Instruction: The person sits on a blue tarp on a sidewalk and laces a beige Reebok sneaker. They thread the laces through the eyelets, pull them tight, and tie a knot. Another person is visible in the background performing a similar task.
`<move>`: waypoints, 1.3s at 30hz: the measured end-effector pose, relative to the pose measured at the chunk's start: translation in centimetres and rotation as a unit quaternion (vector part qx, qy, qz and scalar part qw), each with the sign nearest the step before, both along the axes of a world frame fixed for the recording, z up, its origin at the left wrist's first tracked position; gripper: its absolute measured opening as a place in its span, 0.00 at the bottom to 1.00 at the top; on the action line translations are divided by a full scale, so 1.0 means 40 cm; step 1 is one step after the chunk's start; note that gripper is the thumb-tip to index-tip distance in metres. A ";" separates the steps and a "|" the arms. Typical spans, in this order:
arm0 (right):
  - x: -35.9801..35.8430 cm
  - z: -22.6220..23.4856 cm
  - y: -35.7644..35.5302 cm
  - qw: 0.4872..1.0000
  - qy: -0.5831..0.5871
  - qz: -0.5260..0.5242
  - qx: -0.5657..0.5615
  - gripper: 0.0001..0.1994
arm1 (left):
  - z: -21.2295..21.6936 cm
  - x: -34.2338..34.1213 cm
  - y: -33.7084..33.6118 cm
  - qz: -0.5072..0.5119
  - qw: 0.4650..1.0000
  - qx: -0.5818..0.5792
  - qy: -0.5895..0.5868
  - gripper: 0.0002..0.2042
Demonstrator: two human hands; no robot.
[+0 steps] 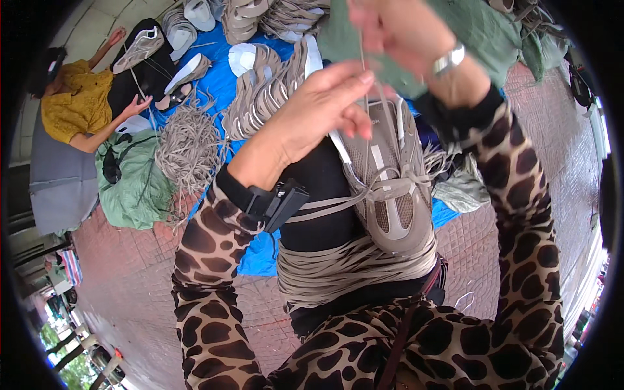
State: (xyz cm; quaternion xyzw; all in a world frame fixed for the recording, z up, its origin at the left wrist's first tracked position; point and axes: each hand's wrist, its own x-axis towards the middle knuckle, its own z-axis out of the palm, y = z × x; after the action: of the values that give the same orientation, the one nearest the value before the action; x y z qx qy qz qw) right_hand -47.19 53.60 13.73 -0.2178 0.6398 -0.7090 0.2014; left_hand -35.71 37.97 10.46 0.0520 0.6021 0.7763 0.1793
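Observation:
A taupe and grey mesh sneaker (pixel 390 195) rests on my lap, toe toward me, with loose laces crossed over its front. A pale shoelace (pixel 366 117) rises taut from the shoe's upper part. My left hand (pixel 322 107), beside the shoe's left edge, has thumb and forefinger closed on the lace, other fingers curled. Higher up and blurred by motion, my right hand (pixel 396 36) has the lace running up to its closed fingers. A thick band of taupe laces (pixel 351 270) lies across my thighs, and some strands lead to the shoe.
Stacked shoe uppers (pixel 266 91) stand on a blue tarp (pixel 218 65) ahead. To the left are a heap of loose laces (pixel 190 143) and a green sack (pixel 133 188). A person in yellow (pixel 78 101) handles a shoe there. Green sacking (pixel 481 39) lies ahead right.

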 end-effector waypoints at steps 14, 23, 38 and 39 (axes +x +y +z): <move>-0.046 0.009 0.045 0.986 -0.067 0.152 0.000 0.14 | 0.067 -0.109 -0.069 0.279 0.942 -0.085 0.165 0.13; -0.288 0.031 0.063 1.000 -0.009 0.019 -0.014 0.18 | -0.015 0.203 0.031 0.025 0.783 -0.514 0.349 0.11; -0.185 0.180 0.088 0.994 0.027 0.012 0.101 0.15 | -0.034 0.218 0.075 0.092 0.689 -0.568 0.440 0.06; -0.184 0.186 0.085 0.995 0.020 0.024 0.092 0.15 | -0.034 0.220 0.075 0.081 0.740 -0.528 0.408 0.06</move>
State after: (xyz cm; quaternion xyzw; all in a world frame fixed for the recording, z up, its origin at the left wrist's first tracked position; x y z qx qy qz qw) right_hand -54.56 57.02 21.15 -0.2277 0.7004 -0.6380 0.2248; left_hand -26.91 40.96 9.10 0.2121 0.9331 0.2498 -0.1485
